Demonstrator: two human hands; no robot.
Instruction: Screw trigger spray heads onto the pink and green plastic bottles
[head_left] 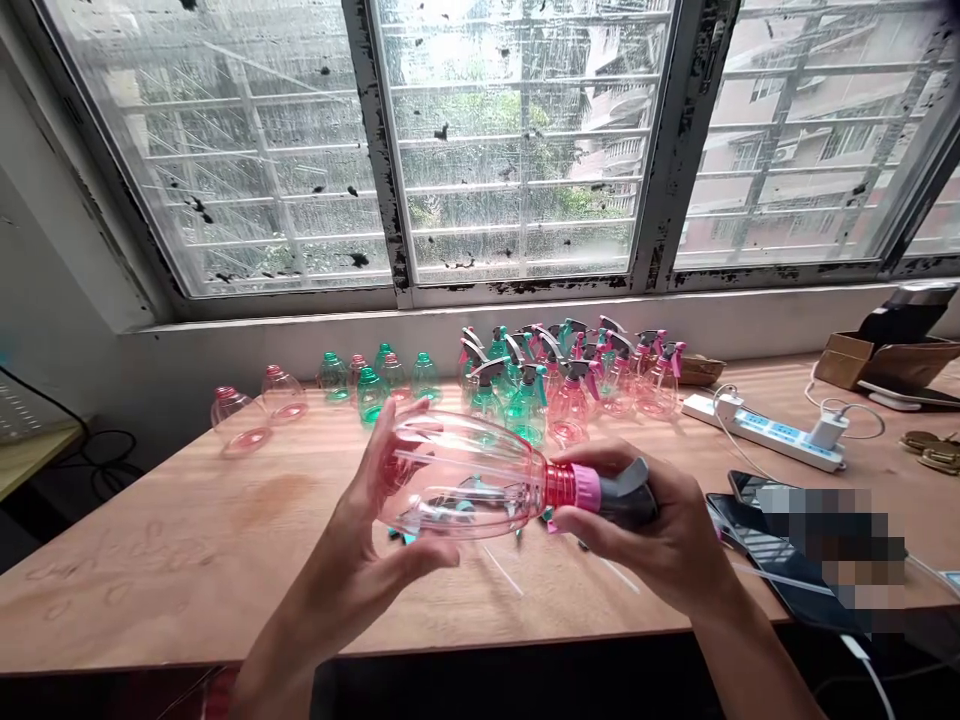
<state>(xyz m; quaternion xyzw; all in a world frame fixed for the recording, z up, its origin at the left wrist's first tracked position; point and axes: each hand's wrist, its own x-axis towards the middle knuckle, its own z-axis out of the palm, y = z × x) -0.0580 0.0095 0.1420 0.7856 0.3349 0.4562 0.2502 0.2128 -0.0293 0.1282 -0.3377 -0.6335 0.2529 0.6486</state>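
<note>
A clear pink spray bottle [472, 475] lies sideways in the air over the table, between my two hands. My left hand [375, 530] is wrapped round its wide base. My right hand [645, 520] grips the spray head [626, 495], which is grey with a pink collar [586, 488]. The collar sits against the bottle's threaded neck, and a thin straw shows inside the bottle. Partly hidden behind the bottle, loose spray heads and thin straws [504, 572] lie on the tabletop.
Several pink and green bottles with spray heads [570, 395] stand by the window wall. Open-necked bottles [373, 393] are left of them, two pink ones [240, 420] further left. On the right are a power strip [765, 432], phones [787, 560] and a cardboard box [855, 362].
</note>
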